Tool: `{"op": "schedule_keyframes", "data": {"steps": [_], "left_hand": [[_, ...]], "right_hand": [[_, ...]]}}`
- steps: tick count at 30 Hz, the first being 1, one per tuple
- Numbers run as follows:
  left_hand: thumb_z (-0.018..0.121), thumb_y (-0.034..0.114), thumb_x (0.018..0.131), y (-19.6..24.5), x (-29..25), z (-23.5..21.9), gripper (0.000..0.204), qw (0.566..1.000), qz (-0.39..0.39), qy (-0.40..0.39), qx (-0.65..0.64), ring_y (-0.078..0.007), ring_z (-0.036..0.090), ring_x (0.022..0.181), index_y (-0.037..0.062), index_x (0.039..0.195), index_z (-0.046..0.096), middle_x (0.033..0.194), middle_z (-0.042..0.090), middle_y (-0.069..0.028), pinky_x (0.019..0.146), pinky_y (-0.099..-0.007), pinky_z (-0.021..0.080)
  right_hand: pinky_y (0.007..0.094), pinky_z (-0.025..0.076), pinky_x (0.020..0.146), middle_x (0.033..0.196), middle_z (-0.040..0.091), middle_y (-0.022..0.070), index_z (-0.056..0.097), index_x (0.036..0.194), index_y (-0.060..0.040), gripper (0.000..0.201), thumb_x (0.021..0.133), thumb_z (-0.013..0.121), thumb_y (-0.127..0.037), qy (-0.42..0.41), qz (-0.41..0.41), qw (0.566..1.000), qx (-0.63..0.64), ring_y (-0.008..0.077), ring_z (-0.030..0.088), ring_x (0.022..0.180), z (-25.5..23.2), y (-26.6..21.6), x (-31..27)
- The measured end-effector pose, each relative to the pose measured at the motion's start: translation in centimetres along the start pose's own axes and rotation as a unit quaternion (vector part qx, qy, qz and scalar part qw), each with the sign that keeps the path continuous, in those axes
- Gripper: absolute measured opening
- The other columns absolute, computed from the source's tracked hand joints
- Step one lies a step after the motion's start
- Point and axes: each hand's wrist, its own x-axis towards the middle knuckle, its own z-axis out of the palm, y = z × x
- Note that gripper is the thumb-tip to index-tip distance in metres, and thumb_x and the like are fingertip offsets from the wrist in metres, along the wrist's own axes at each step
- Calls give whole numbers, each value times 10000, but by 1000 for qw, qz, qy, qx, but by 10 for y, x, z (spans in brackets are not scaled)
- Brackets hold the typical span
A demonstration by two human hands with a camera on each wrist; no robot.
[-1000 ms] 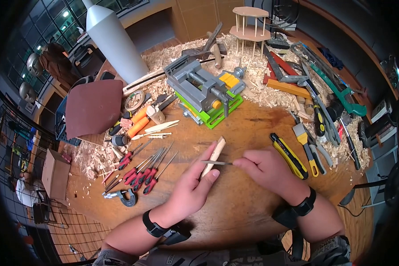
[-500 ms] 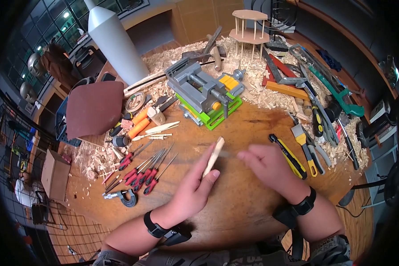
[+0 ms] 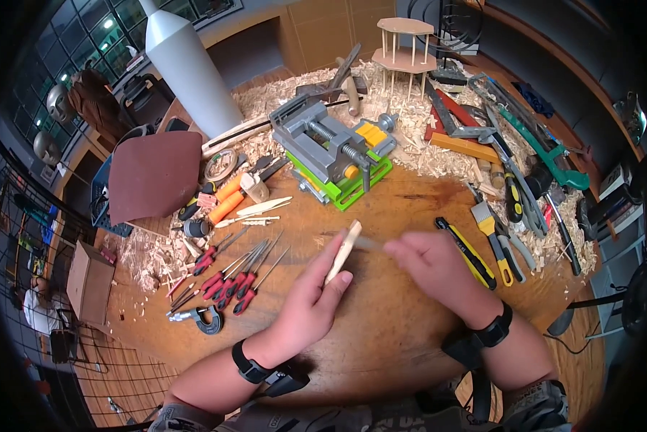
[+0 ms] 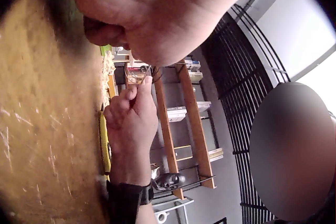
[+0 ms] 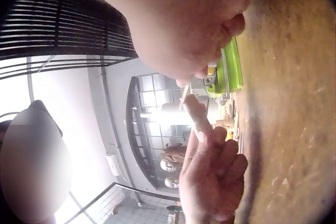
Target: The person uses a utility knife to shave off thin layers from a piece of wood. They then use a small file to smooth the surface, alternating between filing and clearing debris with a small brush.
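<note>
In the head view my left hand (image 3: 303, 306) grips a short pale stick of carved wood (image 3: 346, 250) between thumb and fingers, its upper end tilted away from me. My right hand (image 3: 433, 265) holds a slim metal file (image 3: 370, 245), blurred by motion, its blade crossing toward the upper part of the stick. The handle is hidden inside the right fist. From the left wrist, the right hand (image 4: 131, 121) shows with fingers curled round the tool. From the right wrist, the left hand (image 5: 212, 174) shows behind the stick.
Several red-and-black-handled files (image 3: 230, 281) and a micrometer (image 3: 207, 319) lie left of my hands. A grey vise on a green base (image 3: 331, 155) stands ahead. To the right are a yellow utility knife (image 3: 467, 253) and a brush (image 3: 487, 219). Wood shavings (image 3: 417, 155) cover the back.
The file in my right hand has shifted up along the stick toward its far end, moving fast enough to blur. My left hand keeps its grip, the stick barely changed in place.
</note>
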Motion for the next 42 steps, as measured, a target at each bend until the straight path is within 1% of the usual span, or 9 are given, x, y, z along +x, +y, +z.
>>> {"op": "schedule_keyframes", "data": {"steps": [8,15,18,20,23,25,28,31,42], "left_hand": [[528,83,1032,4,-1,2,560,1000,5,-10,-3,-218,392,1423,-24,1537,310,1529,440,-172,1153,-320,296],[494,119,1055,3,-2,1,546,993,-74,-17,-88,-215,335,1456,-44,1536,292,1568,385,-162,1177,-326,249],[489,127,1060,-3,-5,1,547,996,-76,-13,-52,-158,548,1217,-5,1552,288,1323,587,-104,1023,-279,421],[482,139,1066,6,-3,-4,548,971,-139,-57,-185,-45,528,808,50,1569,282,922,567,26,709,-198,438],[474,152,1072,10,-2,5,548,968,-164,-29,-186,-6,333,624,92,1579,275,747,382,86,543,-184,298],[473,157,1072,11,-3,1,548,965,-170,-35,-199,-12,356,623,89,1578,274,753,404,80,546,-188,318],[472,164,1073,10,-2,2,541,961,-169,-48,-216,-23,379,611,85,1573,280,749,422,73,543,-194,337],[473,162,1072,10,0,1,531,955,-182,-46,-230,-32,379,591,83,1565,291,735,415,69,530,-199,336],[502,126,1055,13,0,-2,528,926,-191,-81,-316,-38,382,555,106,1545,306,733,423,59,495,-208,328]], "right_hand": [[346,359,523,596,402,122,514,697,7,391,962,662,-240,-21,-25,999,-34,160,364,547,-3,-9,0],[406,388,542,634,496,204,571,743,9,423,973,644,-339,-16,-32,999,-5,285,432,539,-4,-8,0],[411,395,547,648,506,209,586,763,7,397,976,639,-323,-4,-30,1000,-8,312,449,546,-3,-8,1],[415,399,551,656,512,211,595,775,4,385,977,637,-322,51,-12,998,21,327,460,550,-4,-7,1],[355,391,523,597,502,154,571,726,11,354,963,656,-237,-46,-56,995,-72,201,487,513,-1,-4,0],[374,385,524,610,476,168,571,730,0,362,961,659,-264,97,-30,994,28,222,452,514,2,-5,4],[378,376,520,592,465,151,559,712,-3,378,967,652,-266,-77,-31,995,-54,206,405,520,-4,-6,-1],[409,371,518,604,473,179,560,715,-13,431,983,634,-344,14,16,999,-31,270,407,521,1,-13,-2],[430,395,515,616,521,213,603,726,-14,406,980,632,-329,-15,-48,998,-24,362,491,527,0,-7,-1]]}}
